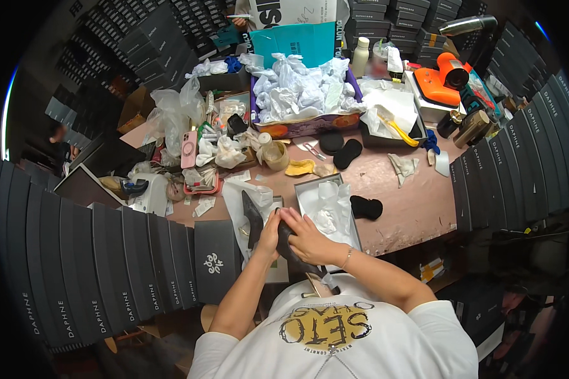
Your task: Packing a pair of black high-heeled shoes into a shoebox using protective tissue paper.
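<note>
A dark shoe (pixel 289 247) is held between my two hands, close in front of my chest. My left hand (pixel 269 238) is closed round its left side near the front end. My right hand (pixel 311 240) lies over it from the right, fingers bent on the upper. The shoe's lower end points toward me with a pale inside showing. Just left of my left hand, a second dark shoe (pixel 253 215) rests on white paper. An open grey shoebox (pixel 355 235) with white tissue (pixel 329 205) is beyond my right hand.
Closed grey shoeboxes (pixel 142 252) line the left, with more (pixel 509 170) on the right. Beyond stand a purple box (pixel 303 129) of crumpled paper, a pink phone (pixel 188 150), an orange device (pixel 433 85) and a yellow-handled tool (pixel 398 131). A black pad (pixel 367 207) lies near the open box.
</note>
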Action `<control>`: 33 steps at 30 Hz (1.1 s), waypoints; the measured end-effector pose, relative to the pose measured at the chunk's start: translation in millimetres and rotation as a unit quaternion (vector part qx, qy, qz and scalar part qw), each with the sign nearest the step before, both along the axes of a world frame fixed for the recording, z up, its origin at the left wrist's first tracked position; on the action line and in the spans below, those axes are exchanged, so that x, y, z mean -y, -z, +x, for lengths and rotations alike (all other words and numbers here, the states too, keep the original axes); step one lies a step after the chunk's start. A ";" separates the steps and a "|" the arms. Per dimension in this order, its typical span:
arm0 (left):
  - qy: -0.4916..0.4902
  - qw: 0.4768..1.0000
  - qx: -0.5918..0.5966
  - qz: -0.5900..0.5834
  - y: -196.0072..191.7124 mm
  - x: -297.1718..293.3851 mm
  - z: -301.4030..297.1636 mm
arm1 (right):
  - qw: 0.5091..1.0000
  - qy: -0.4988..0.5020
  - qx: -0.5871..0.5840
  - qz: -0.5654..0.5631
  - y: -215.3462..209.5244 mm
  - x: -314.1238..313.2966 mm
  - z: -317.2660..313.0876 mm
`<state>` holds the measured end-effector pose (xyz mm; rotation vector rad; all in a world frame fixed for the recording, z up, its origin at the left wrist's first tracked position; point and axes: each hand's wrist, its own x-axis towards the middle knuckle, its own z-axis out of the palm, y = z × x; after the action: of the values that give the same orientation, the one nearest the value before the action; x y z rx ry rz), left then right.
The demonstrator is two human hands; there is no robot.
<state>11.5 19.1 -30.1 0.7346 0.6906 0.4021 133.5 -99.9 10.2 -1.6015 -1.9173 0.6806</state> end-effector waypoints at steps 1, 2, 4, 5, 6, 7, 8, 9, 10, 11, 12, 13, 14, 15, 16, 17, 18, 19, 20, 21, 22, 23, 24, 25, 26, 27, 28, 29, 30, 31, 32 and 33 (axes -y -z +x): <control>0.001 1.000 0.004 -0.002 4.8 -3.1 -0.3 | 0.999 -0.048 0.022 0.004 -15.7 6.0 4.9; 0.013 1.000 0.016 -0.017 -4.7 -1.8 0.1 | 0.998 -0.048 -0.045 0.012 -25.1 16.1 6.1; 0.009 1.000 0.026 -0.004 -25.0 0.6 8.7 | 0.996 0.021 -0.076 0.045 -28.1 33.7 8.9; 0.004 0.999 0.034 0.002 -32.5 1.2 14.6 | 0.993 0.053 -0.088 0.061 -26.9 41.6 11.8; 0.001 0.999 0.035 0.013 -36.8 0.4 18.2 | 0.971 0.078 -0.218 0.060 -19.1 47.6 12.6; 0.002 0.999 0.037 0.002 -34.6 4.2 19.6 | 0.973 0.071 -0.221 0.003 -26.2 48.9 12.8; 0.008 0.999 0.037 -0.006 -32.8 4.3 20.6 | 0.971 0.067 -0.225 -0.051 -40.2 43.7 11.8; 0.015 0.999 0.037 -0.014 -30.9 5.2 21.6 | 0.966 0.064 -0.229 -0.104 -48.8 36.1 11.7; 0.012 1.000 0.023 0.016 -30.6 6.0 24.6 | 0.974 0.006 -0.143 -0.175 -46.0 23.8 14.0; 0.005 1.000 0.007 0.000 -25.1 6.7 25.5 | 0.977 0.014 -0.118 -0.177 -38.3 16.8 7.8; -0.002 1.000 -0.009 -0.016 -17.4 6.8 24.0 | 0.979 0.022 -0.094 -0.178 -28.6 7.2 -0.2; -0.010 0.999 -0.024 -0.030 -14.2 5.5 23.7 | 0.981 0.031 -0.068 -0.177 -17.1 -4.5 -5.6; -0.010 0.999 -0.026 -0.042 -15.4 4.7 23.6 | 0.988 0.101 -0.078 -0.082 2.8 -8.2 -18.7; 0.011 0.998 -0.047 -0.035 -12.8 0.8 21.6 | 0.982 0.168 -0.086 0.014 25.2 -8.2 -36.0; 0.000 0.997 -0.050 -0.054 -13.4 1.8 16.2 | 0.973 0.208 -0.092 0.040 20.1 -10.8 -47.6; -0.012 0.996 -0.055 -0.073 -14.6 3.7 12.8 | 0.979 0.174 -0.106 -0.013 17.2 -9.6 -42.3; -0.015 0.996 -0.064 -0.060 -16.3 7.1 12.5 | 0.981 0.139 -0.120 -0.067 14.0 -8.8 -30.7; -0.022 0.996 -0.073 -0.048 -20.5 12.2 11.6 | 0.979 0.099 -0.133 -0.122 5.2 -7.6 -24.9; -0.029 0.996 -0.076 -0.033 -25.6 15.7 15.8 | 0.978 0.150 -0.146 -0.011 6.9 -1.3 -29.7; -0.004 0.996 -0.082 -0.024 -27.4 26.8 13.4 | 0.981 0.146 -0.112 -0.064 6.7 2.3 -26.8; -0.025 0.994 -0.065 -0.088 -30.7 42.6 8.7 | 0.981 0.137 -0.076 -0.116 -2.4 6.6 -22.5; -0.044 0.986 -0.049 -0.151 -37.2 58.7 3.1 | 0.977 0.128 -0.042 -0.166 -12.8 11.4 -19.2; -0.070 0.979 -0.070 -0.179 -48.7 71.9 -1.2 | 0.981 0.131 -0.079 -0.122 -22.1 19.1 -19.7; -0.089 0.985 -0.059 -0.137 -18.0 72.0 -20.0 | 0.982 0.142 -0.124 -0.016 -10.9 36.9 -33.3; -0.094 0.986 -0.058 -0.127 -13.5 68.0 -25.8 | 0.978 0.108 -0.161 -0.072 -9.3 44.6 -28.1; -0.098 0.987 -0.056 -0.117 -11.0 65.7 -28.9 | 0.969 0.074 -0.197 -0.128 -7.9 51.7 -19.8; -0.089 0.987 -0.012 -0.136 -26.9 66.8 -23.9 | 0.923 0.154 -0.337 -0.104 -1.1 52.9 -5.6; -0.124 0.974 -0.006 -0.190 -0.9 60.6 -25.6 | 0.850 0.228 -0.468 -0.077 9.6 49.2 12.0; -0.120 0.966 0.006 -0.231 -3.3 55.9 -25.3 | 0.935 0.221 -0.275 -0.022 17.6 38.1 36.5; -0.112 0.957 0.018 -0.269 -7.0 48.1 -23.5 | 0.975 0.204 -0.071 0.042 27.8 28.3 55.6; -0.065 0.964 0.021 -0.258 -4.8 40.0 -27.6 | 0.989 0.147 0.030 0.014 48.1 24.8 61.2; -0.008 0.958 0.046 -0.284 -2.1 35.3 -27.9 | 0.986 0.100 0.133 -0.015 71.0 24.1 68.7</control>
<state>-16.4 -16.2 -28.0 0.1633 0.6801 0.2307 202.2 -124.0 -60.7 -1.9551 -1.8977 0.4318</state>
